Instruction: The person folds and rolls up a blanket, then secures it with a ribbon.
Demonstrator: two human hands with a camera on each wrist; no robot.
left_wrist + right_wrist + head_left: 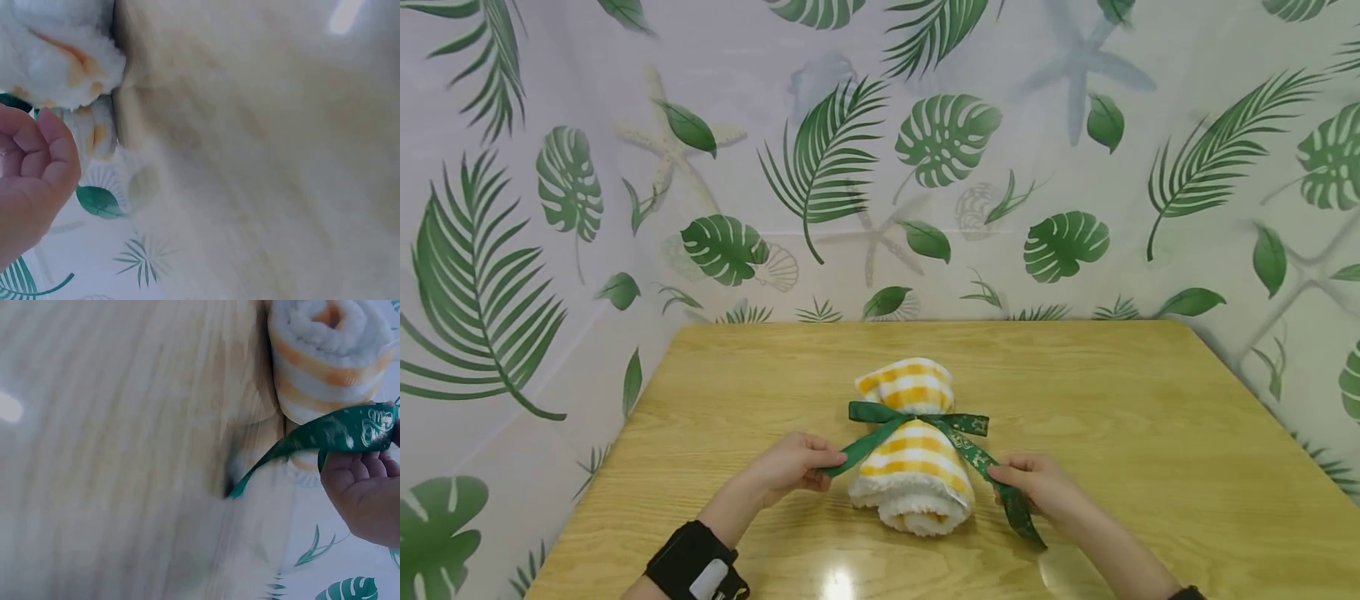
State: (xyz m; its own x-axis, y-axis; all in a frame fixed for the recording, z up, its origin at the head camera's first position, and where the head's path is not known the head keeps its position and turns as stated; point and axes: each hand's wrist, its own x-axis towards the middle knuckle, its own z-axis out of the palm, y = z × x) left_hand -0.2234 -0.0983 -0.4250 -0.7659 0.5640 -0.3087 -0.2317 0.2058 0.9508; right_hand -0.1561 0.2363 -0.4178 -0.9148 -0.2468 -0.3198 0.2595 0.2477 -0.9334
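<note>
A rolled towel with yellow and white checks lies on the table, its fluffy white coiled end toward me. Around its narrowed middle runs a green ribbon, with short lengths sticking out to both sides above two longer tails. My left hand pinches one tail at the lower left of the towel. On the other side my right hand pinches the second tail, whose gold-printed end hangs past the fingers. In the right wrist view, pale lettering shows on the ribbon beside the curled fingers.
The wooden table stretches out on both sides of the towel. A leaf-and-starfish patterned backdrop stands right behind its far edge and along the sides. A black band wraps the left wrist.
</note>
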